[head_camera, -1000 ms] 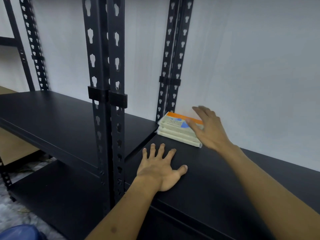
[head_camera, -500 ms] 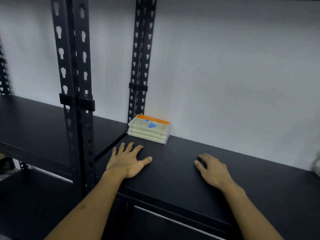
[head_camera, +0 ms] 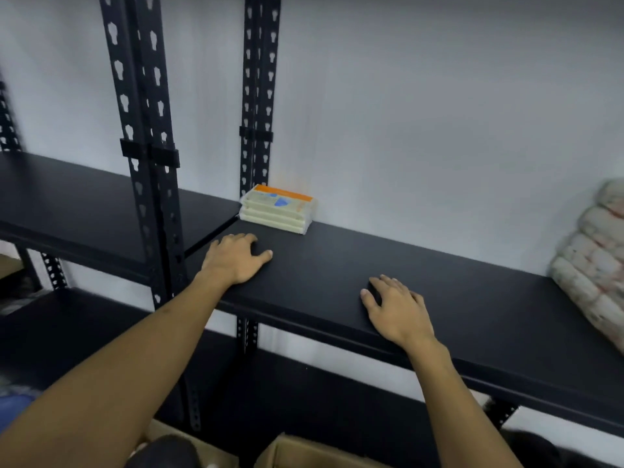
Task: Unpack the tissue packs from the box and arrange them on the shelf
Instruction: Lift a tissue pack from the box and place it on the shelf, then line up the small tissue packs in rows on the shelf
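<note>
A small stack of pale tissue packs point(head_camera: 277, 212) with an orange and blue label lies at the back left corner of the black shelf point(head_camera: 331, 261), against the white wall. My left hand point(head_camera: 234, 258) rests palm down on the shelf just in front of the stack, fingers slightly curled, holding nothing. My right hand point(head_camera: 395, 307) lies flat on the shelf farther right, near the front edge, also holding nothing. The flaps of an open cardboard box point(head_camera: 297, 450) show at the bottom edge, below the shelf.
A bulky white wrapped bundle point(head_camera: 594, 261) leans at the right end of the shelf. Black perforated uprights point(head_camera: 145, 157) stand left of my left hand, with another shelf bay point(head_camera: 74, 197) beyond them. A lower shelf point(head_camera: 304, 390) runs underneath.
My right hand left the tissue stack and came down flat on the shelf to the right. The view shifted right and down, bringing the bundle and the box into sight.
</note>
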The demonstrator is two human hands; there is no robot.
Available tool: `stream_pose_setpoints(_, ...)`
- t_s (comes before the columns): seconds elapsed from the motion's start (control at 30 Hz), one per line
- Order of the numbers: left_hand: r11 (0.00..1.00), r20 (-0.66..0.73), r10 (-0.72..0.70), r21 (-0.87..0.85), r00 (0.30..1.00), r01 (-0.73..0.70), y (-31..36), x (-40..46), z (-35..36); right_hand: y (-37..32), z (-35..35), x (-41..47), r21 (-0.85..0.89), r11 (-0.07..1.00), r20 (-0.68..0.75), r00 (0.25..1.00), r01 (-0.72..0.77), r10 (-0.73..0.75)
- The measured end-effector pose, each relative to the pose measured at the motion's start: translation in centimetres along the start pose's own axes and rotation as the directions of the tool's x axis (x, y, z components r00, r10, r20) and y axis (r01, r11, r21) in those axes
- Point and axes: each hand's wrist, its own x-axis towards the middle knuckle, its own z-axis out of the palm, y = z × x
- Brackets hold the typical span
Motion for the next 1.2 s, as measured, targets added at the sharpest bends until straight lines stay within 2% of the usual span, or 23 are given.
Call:
stream_pose_setpoints(0.2, 0.997, 0.033, -0.061, 0.05, 0.998, 0.06, 2.1, -1.4, 0.5, -0.1, 0.4, -4.6, -0.011, 0.999, -0.06, 0.998, -0.034, 0.033)
stream_pose_setpoints(0.3, 1.0, 0.092, 0.013, 0.008, 0.996, -0.014, 3.7, -4.1, 1.7, -0.1, 1.3, -6.8, -0.062, 0.998, -0.107, 0.994, -0.029, 0.022)
stream_pose_setpoints(0.4, 0.991, -0.002, 0.124, -0.058, 0.992, -0.124, 5.5, -8.2, 3.4, -0.1, 1.4, -7.4, -0.052, 0.998, -0.122, 0.993, -0.018, 0.012)
stream_pose_setpoints(0.47, 0.984, -0.11, 0.144, -0.085, 0.983, -0.154, 6.6, -10.9, 4.6, 0.1, 1.4, -7.5, -0.04, 0.999, -0.115, 0.993, 0.001, -0.006)
stream_pose_setpoints(0.53, 0.983, -0.155, 0.145, -0.092, 0.977, -0.161, 7.3, -13.0, 5.7, 0.4, 1.5, -8.1, -0.033, 0.999, -0.12, 0.992, 0.022, -0.025)
stream_pose_setpoints(0.67, 0.959, -0.188, 0.19, -0.173, 0.963, -0.223, 8.5, -17.1, 7.0, 1.4, 2.7, -10.8, -0.071, 0.993, -0.204, 0.974, 0.09, -0.103)
stream_pose_setpoints(0.77, 0.919, -0.228, 0.246, -0.255, 0.942, -0.302, 8.8, -20.9, 9.0, 1.8, 3.9, -13.2, -0.014, 0.992, -0.309, 0.943, 0.128, -0.126)
stream_pose_setpoints(0.87, 0.912, -0.133, 0.28, -0.271, 0.951, -0.307, 7.6, -24.4, 13.2, 2.5, 5.9, -16.7, 0.086, 0.989, -0.385, 0.92, 0.12, -0.078)
stream_pose_setpoints(0.93, 0.94, 0.015, 0.231, -0.262, 0.973, -0.219, 5.5, -26.7, 17.0, 3.4, 8.7, -19.8, 0.148, 0.987, -0.292, 0.956, 0.057, -0.012)
stream_pose_setpoints(1.0, 0.959, 0.204, 0.156, -0.265, 0.966, -0.099, 3.3, -29.2, 21.0, 5.1, 13.0, -23.3, 0.19, 0.979, -0.055, 0.995, -0.075, 0.087)
stream_pose_setpoints(1.03, 0.963, 0.29, 0.157, -0.255, 0.944, -0.081, 2.7, -30.3, 22.7, 6.2, 15.6, -25.1, 0.189, 0.969, 0.08, 0.986, -0.157, 0.145)
stream_pose_setpoints(1.1, 0.959, 0.412, 0.2, -0.268, 0.889, -0.092, 2.9, -31.6, 24.9, 7.6, 19.2, -27.7, 0.17, 0.942, 0.323, 0.919, -0.29, 0.225)
stream_pose_setpoints(1.2, 0.945, 0.502, 0.279, -0.294, 0.819, -0.141, 4.2, -32.5, 27.1, 7.4, 22.9, -29.8, 0.118, 0.924, 0.636, 0.742, -0.364, 0.211)
